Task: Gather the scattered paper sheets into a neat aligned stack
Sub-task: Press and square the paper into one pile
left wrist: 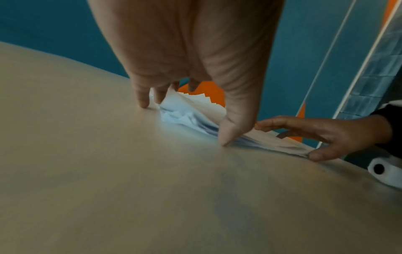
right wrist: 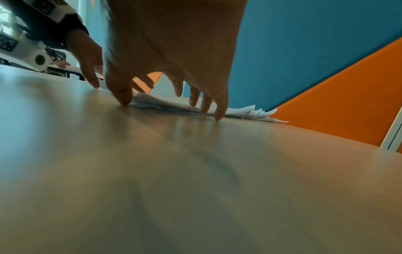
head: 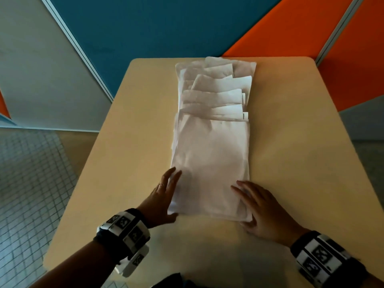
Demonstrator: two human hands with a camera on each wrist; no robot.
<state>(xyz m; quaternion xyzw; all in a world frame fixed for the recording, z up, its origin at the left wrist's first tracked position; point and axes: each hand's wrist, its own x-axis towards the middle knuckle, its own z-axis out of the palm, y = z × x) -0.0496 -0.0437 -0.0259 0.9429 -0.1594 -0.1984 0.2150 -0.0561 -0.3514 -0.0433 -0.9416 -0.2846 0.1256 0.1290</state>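
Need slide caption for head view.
Both hands square the near end of fanned paper sheets on a table.

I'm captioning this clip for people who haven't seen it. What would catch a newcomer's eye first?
A long run of white paper sheets fanned up the middle of the tan table, far edges stepped like shingles. The left hand and right hand flank its near end, fingers fairly straight against the sides. Behind stand bold blue and orange wall panels.
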